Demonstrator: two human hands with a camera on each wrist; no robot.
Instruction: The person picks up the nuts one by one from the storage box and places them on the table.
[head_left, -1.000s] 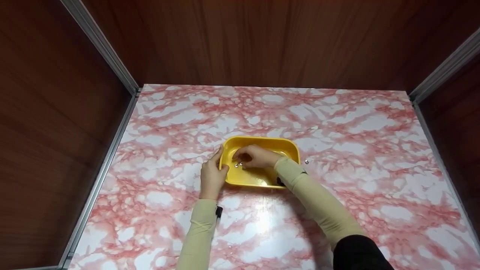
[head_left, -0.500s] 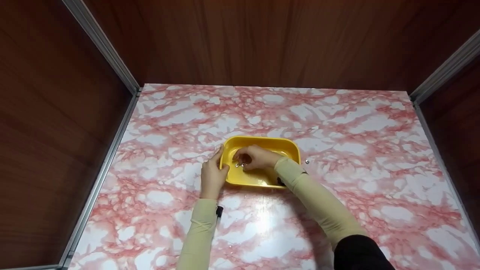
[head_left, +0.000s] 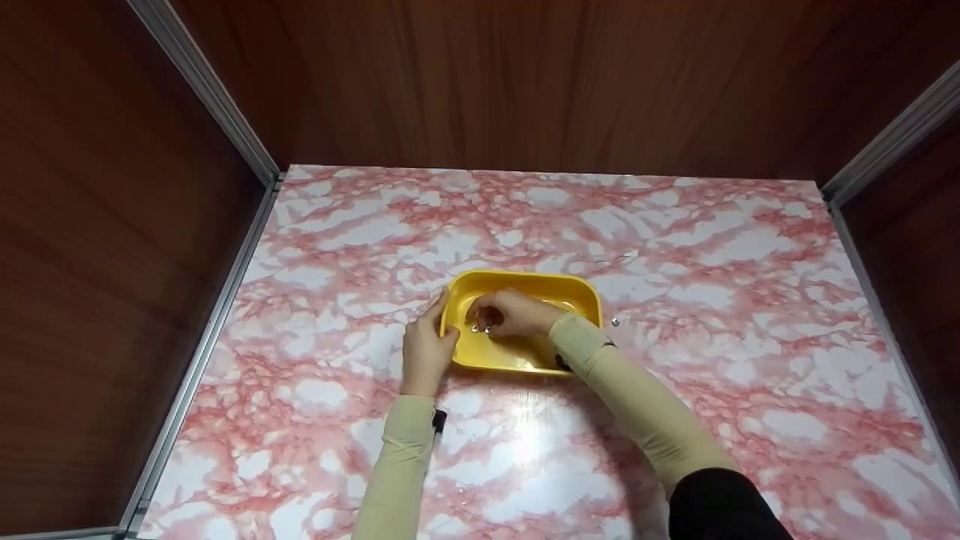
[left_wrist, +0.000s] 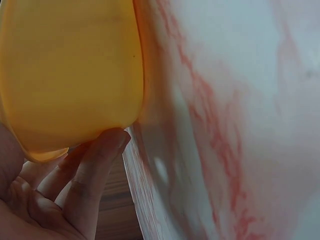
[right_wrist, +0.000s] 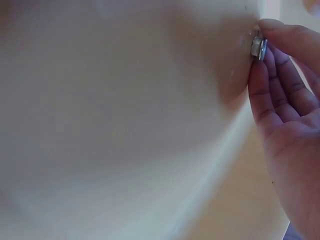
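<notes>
A yellow plastic tub (head_left: 517,366) with rounded corners lies on the table in the head view. My left hand (head_left: 426,352) holds its left end, thumb over the rim and fingers along the outside. The left wrist view shows those fingers (left_wrist: 89,182) against the tub's wall (left_wrist: 75,65). Inside the tub is my right hand (head_left: 517,311), bent down toward the floor of it. Between its thumb and a finger it pinches a small silvery metal piece (right_wrist: 258,46) with a flat, disc-like end. Another small shiny piece (head_left: 475,328) lies just left of those fingertips.
One more small silvery piece (head_left: 616,322) rests on the table, right of the tub. The tabletop (head_left: 337,247) has a red and white marbled pattern. Dark brown wood panels (head_left: 480,90) with grey metal edging (head_left: 217,97) stand around the back and sides.
In the tub, the shiny piece at my right fingertips has shifted slightly right, widening its gap from the other one. Both hands stay nearly still.
</notes>
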